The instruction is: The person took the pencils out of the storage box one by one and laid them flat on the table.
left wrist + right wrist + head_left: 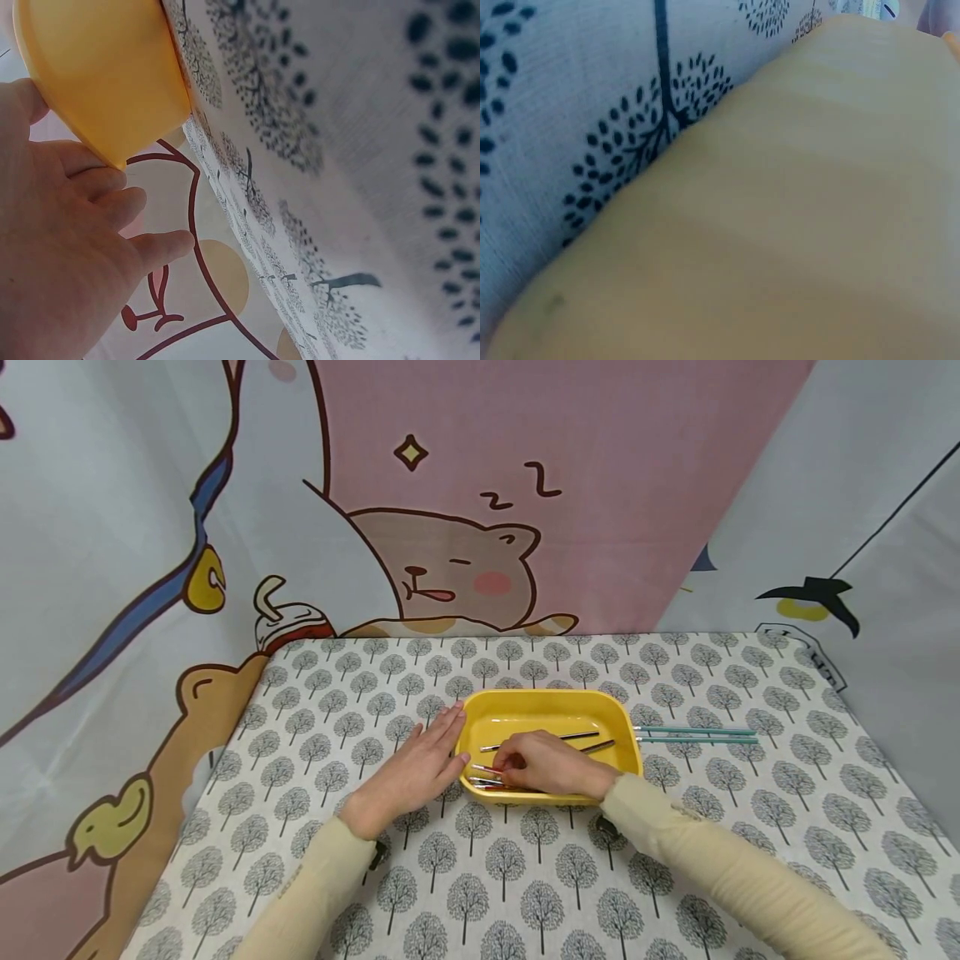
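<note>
A yellow plastic tray (551, 697) stands on the cloth with several slim paintbrushes in it. My left hand (423, 760) rests against the tray's left rim, its fingers nearly straight; the left wrist view shows the fingertips along the yellow wall. Inside the tray my right hand (543, 764) reaches down with curled fingers and pinches a red-handled paintbrush (486, 768), whose far end is hidden under the hand. More brushes lie just below these fingers by the front wall. A dark paintbrush (579, 736) lies behind the hand. In the right wrist view a cream sleeve (780, 202) fills most of the picture.
Two teal paintbrushes (697, 734) lie side by side on the cloth, right of the tray, their metal ends at its rim. A tree-print cloth (330, 693) covers the table. Printed curtains (585, 485) hang behind and at both sides.
</note>
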Demonstrator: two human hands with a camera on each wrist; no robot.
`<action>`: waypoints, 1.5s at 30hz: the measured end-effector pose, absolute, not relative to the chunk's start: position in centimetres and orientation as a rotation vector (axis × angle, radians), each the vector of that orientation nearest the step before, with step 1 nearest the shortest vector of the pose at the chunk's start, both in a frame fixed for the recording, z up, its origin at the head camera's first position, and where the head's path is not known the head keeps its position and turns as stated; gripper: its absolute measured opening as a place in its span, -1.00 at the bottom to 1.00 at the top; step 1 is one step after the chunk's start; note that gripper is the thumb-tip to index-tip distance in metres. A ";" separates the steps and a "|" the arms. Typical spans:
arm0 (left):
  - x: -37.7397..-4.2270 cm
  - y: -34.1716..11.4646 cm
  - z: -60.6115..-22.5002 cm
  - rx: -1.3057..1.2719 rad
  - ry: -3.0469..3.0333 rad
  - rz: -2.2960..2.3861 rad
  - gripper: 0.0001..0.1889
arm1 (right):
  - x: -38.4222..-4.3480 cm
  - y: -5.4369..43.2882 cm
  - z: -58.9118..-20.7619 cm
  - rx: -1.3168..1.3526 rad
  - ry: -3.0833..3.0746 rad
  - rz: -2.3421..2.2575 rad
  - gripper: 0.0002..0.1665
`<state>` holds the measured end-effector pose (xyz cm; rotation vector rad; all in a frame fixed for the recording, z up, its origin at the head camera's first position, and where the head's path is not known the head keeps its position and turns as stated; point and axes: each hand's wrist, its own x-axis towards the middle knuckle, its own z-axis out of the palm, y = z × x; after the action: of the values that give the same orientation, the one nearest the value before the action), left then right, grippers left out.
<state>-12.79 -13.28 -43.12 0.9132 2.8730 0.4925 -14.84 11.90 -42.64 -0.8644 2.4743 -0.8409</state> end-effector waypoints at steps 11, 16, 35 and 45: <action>-12.8 -13.3 -43.1 0.921 2.870 0.494 -0.29 | -14.7 12.1 -41.7 -0.848 2.469 -0.950 -0.85; -12.8 -13.2 -43.0 0.919 2.871 0.480 -0.28 | -14.7 12.3 -41.3 -0.857 2.471 -0.996 -0.83; -12.8 -13.3 -43.1 0.908 2.863 0.495 -0.30 | -14.6 12.7 -39.2 -0.814 2.546 -1.116 -0.83; -12.8 -13.2 -43.1 0.911 2.866 0.501 -0.30 | -14.6 13.0 -37.9 -0.833 2.575 -1.200 -0.82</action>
<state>-12.83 -13.24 -43.05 0.9113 2.8659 0.5011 -14.64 13.04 -37.90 -0.8330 2.5746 -1.1995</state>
